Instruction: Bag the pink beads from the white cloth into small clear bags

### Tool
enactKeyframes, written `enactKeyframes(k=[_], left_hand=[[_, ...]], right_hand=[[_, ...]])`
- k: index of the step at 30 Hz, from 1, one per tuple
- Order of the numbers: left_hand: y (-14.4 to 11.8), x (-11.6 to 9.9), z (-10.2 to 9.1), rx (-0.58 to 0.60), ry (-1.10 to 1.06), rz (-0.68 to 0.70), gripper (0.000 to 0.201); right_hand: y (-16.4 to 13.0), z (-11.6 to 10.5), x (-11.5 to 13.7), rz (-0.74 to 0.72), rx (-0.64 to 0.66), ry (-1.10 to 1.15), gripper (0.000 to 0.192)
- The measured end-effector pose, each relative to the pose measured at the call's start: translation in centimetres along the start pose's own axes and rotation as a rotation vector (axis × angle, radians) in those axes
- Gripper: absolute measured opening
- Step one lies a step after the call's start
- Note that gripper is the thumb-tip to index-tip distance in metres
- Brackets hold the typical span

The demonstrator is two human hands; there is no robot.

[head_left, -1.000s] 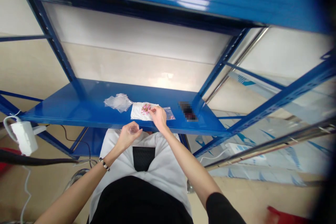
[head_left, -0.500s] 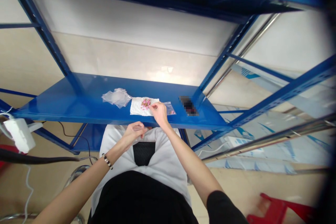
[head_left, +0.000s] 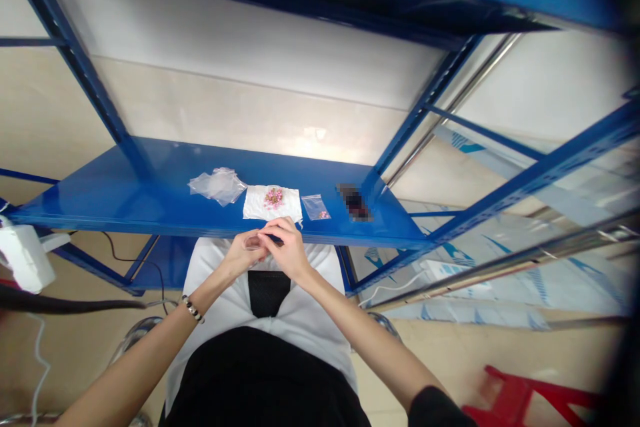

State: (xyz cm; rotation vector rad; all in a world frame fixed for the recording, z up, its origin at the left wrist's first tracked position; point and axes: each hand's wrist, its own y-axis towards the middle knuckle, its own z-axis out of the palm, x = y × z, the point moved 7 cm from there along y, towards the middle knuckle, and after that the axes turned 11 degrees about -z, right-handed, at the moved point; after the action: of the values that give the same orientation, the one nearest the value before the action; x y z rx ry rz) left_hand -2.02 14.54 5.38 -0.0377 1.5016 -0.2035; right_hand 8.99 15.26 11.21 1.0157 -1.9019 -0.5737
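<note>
Head view: left hand (head_left: pixel 243 255) pinches a small clear bag (head_left: pixel 254 241) open at the shelf (head_left: pixel 125 203) edge. Right hand (head_left: pixel 286 250) has fingertips pressed together at the bag mouth, seemingly on a bead, too small to tell. Pink beads (head_left: pixel 273 197) sit on a white cloth (head_left: pixel 260 205) just beyond. Step looks like dropping a bead in; next move calls for a steady release into the opening.

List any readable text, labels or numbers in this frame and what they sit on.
None can be read.
Dark object on the blue shelf: blurred out, nothing legible.
Blue marks on the clear sheeting at right: shapes only, no letters to make out.
Small zip bags and white cloth: no print visible.
</note>
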Motion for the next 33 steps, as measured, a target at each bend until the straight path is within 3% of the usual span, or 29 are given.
enactKeyframes(k=[4,7,11,15,20,24,29,33], left_hand=[[-0.1,0.3,0.3,0.035,-0.017,-0.017,0.026],[0.0,0.6,0.5,0.048,-0.047,-0.025,0.028],[-0.4,0.4,1.0,0.104,-0.052,-0.016,0.026],[-0.9,0.0,1.2,0.136,-0.045,-0.018,0.025],[-0.5,0.2,0.9,0.108,-0.044,-0.037,0.025],[-0.3,0.4,0.9,0.09,-0.039,-0.034,0.026],[-0.7,0.2,1.4,0.104,-0.023,-0.049,0.025],[-1.0,0.4,1.7,0.102,-0.009,-0.065,0.026]], right_hand=[[0.8,-2.1,-3.8,0.094,-0.092,-0.106,0.013],[1.9,-3.3,-7.8,0.185,-0.091,-0.247,0.01],[3.2,-2.8,-11.7,0.252,0.004,-0.317,0.01],[3.6,-1.9,-12.5,0.231,0.057,-0.332,0.013],[4.0,-3.0,-11.0,0.229,-0.022,-0.333,0.012],[4.0,-3.8,-6.4,0.113,-0.104,-0.157,0.012],[1.2,-1.9,-1.1,0.068,-0.002,0.065,0.01],[-1.1,-0.5,-0.7,0.115,0.056,0.148,0.012]])
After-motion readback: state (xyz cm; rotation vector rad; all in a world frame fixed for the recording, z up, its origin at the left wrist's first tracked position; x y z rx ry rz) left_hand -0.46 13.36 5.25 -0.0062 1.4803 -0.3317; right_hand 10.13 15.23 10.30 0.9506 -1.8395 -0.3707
